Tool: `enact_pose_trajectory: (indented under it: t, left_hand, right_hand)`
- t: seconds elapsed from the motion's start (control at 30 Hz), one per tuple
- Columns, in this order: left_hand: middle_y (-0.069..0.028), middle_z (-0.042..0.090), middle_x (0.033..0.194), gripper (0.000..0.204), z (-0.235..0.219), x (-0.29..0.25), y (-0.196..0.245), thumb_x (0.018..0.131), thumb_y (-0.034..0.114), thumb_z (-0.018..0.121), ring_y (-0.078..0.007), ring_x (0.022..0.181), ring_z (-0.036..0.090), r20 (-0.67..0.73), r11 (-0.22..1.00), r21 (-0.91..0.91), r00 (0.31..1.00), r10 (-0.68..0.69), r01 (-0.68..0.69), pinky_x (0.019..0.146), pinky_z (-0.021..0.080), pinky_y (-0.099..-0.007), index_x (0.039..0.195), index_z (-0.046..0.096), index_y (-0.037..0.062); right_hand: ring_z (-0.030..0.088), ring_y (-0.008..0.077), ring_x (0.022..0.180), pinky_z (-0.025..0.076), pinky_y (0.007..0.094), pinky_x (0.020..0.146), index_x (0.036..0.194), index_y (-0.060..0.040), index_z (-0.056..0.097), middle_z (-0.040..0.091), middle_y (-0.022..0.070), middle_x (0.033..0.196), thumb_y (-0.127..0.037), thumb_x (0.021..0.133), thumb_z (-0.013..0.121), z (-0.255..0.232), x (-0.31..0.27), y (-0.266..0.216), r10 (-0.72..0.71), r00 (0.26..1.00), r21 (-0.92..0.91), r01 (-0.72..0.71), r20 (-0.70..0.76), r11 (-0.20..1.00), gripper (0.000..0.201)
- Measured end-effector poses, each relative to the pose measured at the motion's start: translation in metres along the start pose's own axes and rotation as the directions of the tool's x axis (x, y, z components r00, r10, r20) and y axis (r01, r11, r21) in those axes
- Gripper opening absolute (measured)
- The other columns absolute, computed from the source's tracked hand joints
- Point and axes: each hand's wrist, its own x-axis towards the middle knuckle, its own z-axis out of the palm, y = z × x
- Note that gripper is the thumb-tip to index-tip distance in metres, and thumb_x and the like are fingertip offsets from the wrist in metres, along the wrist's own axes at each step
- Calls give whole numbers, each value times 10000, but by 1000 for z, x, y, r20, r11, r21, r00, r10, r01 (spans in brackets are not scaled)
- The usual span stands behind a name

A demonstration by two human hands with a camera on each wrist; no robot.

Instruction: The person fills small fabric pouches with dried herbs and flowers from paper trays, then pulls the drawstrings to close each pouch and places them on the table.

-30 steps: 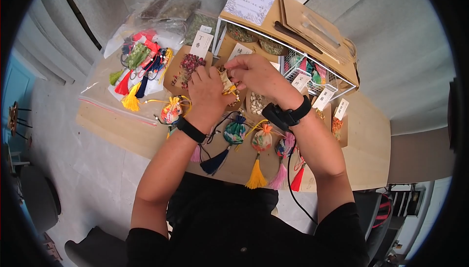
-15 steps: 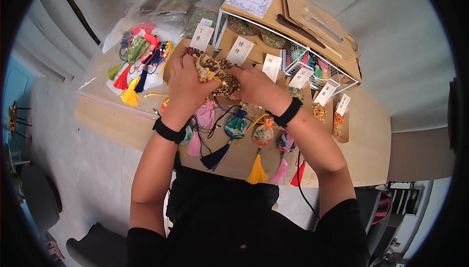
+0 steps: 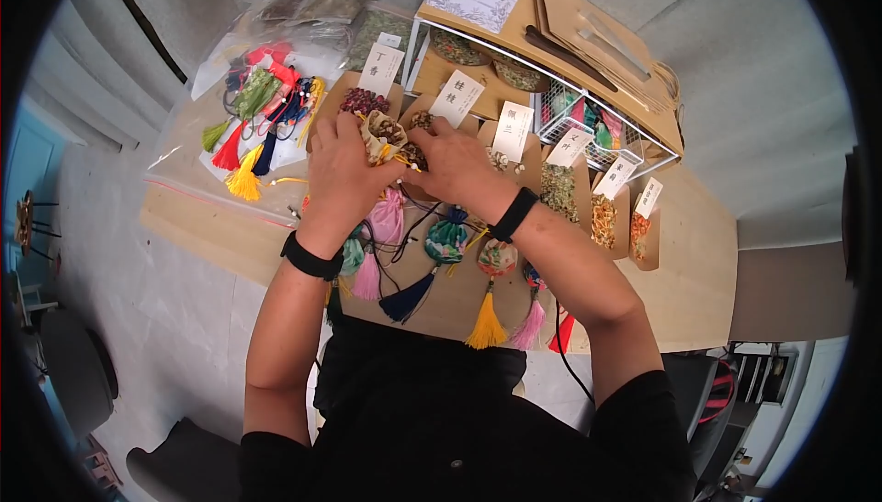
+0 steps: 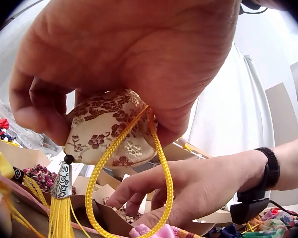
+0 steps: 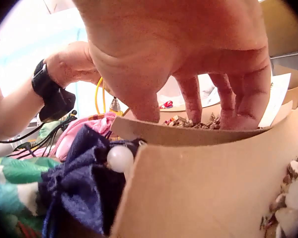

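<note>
My left hand holds a small cream brocade sachet with brown blossoms, its fingers and thumb curled round the top. In the head view the sachet's mouth gapes, showing brown dried bits inside. A yellow cord loop and a yellow tassel hang from it. Beside it, my right hand reaches down into a paper box of brown dried herb pieces. Thumb and fingers stand apart there, the fingertips hidden among the pieces. Dark red dried buds fill the box just behind the sachet.
More labelled boxes of herbs, including green leaves and orange petals, run to the right. Finished-looking tasselled sachets line the table's front. A wire-framed shelf stands behind; a plastic bag with tassels lies left.
The left hand has carried the sachet leftward, turning its mouth into view. My right hand has left the sachet's mouth and gone down into the box of brown herb pieces.
</note>
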Motion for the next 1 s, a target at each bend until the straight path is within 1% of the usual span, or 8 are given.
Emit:
enact_pose_trajectory:
  t: [0.13,0.33,0.43,0.53,0.63,0.73,0.83,1.0]
  left_hand:
    - [-243,546,1139,687,3,-2,-2,694,295,902,-467,1087,556,1,999,35,999,32,-32,905,496,-534,1175,519,-11]
    - [-226,552,1119,709,5,-7,6,653,284,921,-453,1098,572,82,981,185,996,40,-55,894,510,-537,1178,531,9]
    - [-208,564,1137,743,10,-8,9,628,330,936,-435,1095,595,122,960,269,991,52,-83,893,518,-539,1180,549,19]
    - [-197,575,1153,767,13,-5,18,619,368,935,-422,1115,603,138,939,331,989,44,-88,901,524,-535,1186,561,13]
    - [-197,577,1165,783,16,0,24,619,384,932,-416,1139,604,177,923,369,983,43,-107,910,528,-529,1196,566,3]
    - [-195,574,1172,790,22,6,31,626,398,934,-412,1148,606,203,916,389,979,16,-96,911,528,-533,1204,566,4]
    - [-188,572,1174,783,31,10,35,636,418,938,-402,1136,606,177,918,391,984,-8,-63,900,529,-535,1192,563,14]
    - [-175,567,1163,762,41,13,41,645,442,943,-387,1105,599,109,933,358,994,-3,-37,882,527,-533,1151,551,28]
  right_hand:
    - [679,425,1064,561,508,911,1227,-100,670,615,214,1175,-281,857,811,15,1,10,-63,994,-4,63,-94,998,435]
    - [682,450,999,562,511,897,1070,-31,708,649,239,1070,-118,845,787,19,8,24,-100,989,111,112,-111,987,253]
    - [690,428,1011,558,467,892,1083,-18,739,700,234,1047,-47,851,756,25,16,38,-84,984,190,114,-159,975,235]
    - [735,353,922,577,430,825,1099,-22,755,735,223,1007,-57,861,775,15,14,44,-71,981,298,123,-180,947,241]
    - [743,229,799,592,366,722,1123,-6,752,752,174,948,-77,883,803,-16,10,33,141,990,451,-123,-5,884,255]
    - [707,136,716,582,306,638,1096,30,744,738,106,905,-82,914,796,-30,14,38,210,972,643,-229,108,730,219]
    - [692,111,713,561,264,621,1082,54,736,731,76,890,-78,927,786,-40,17,40,165,981,734,-183,97,654,209]
    - [673,105,715,557,259,623,1096,57,730,726,64,889,-58,927,768,-59,14,25,131,988,747,-152,88,647,208]
